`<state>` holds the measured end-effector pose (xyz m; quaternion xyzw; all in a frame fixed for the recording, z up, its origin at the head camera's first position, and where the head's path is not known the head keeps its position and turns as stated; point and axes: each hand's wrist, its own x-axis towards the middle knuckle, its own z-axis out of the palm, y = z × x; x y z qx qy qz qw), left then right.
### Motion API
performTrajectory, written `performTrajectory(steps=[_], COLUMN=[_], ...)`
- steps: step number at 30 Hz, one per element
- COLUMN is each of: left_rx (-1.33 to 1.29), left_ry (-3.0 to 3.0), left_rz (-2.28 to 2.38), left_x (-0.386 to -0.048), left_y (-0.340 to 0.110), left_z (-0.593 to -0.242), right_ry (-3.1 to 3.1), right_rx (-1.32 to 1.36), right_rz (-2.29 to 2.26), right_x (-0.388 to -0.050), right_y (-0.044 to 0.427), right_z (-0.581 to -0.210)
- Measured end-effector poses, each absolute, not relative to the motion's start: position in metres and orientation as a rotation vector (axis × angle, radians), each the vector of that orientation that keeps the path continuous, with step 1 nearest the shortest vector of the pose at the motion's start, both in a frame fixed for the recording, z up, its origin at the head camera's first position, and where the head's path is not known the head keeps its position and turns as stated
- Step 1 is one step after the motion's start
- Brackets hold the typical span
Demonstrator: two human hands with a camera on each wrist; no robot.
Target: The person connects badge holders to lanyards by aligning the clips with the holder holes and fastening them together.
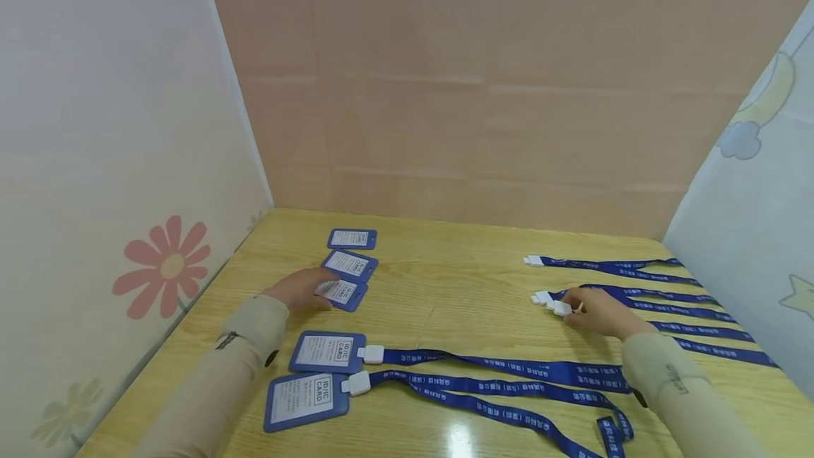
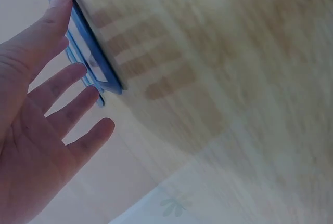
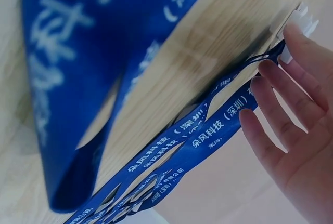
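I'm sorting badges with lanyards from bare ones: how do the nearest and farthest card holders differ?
The nearest card holder has a white clip and blue lanyard at its right edge; the farthest card holder has neither. The nearest looks larger in the head view than the farthest, being closer. Both lie flat, blue-bordered and white inside.

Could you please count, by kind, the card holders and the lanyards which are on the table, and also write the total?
Rectangular blue plastic card holders: 5
Long blue fabric lanyards with white clips: 5
Total: 10
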<state>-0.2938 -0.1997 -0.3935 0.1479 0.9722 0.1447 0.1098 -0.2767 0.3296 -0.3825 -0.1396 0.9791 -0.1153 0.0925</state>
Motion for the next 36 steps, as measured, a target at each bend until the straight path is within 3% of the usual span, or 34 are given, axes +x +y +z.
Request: performTrajectory(steps=[13, 36], left_rx=[0.507, 0.387], left_ry=[2.877, 2.911], left_rz=[0.399, 0.362], left_x=[-0.29, -0.285], left_y=[-0.201, -0.195], left_z=[-0.399, -0.402], right_ry=[2.969, 3.037], right_rx=[-0.425, -0.433], right_rz=[-0.359, -0.404], right_x=[-0.27, -0.268], right_y=[0.332, 0.323], right_z=[-0.374, -0.366])
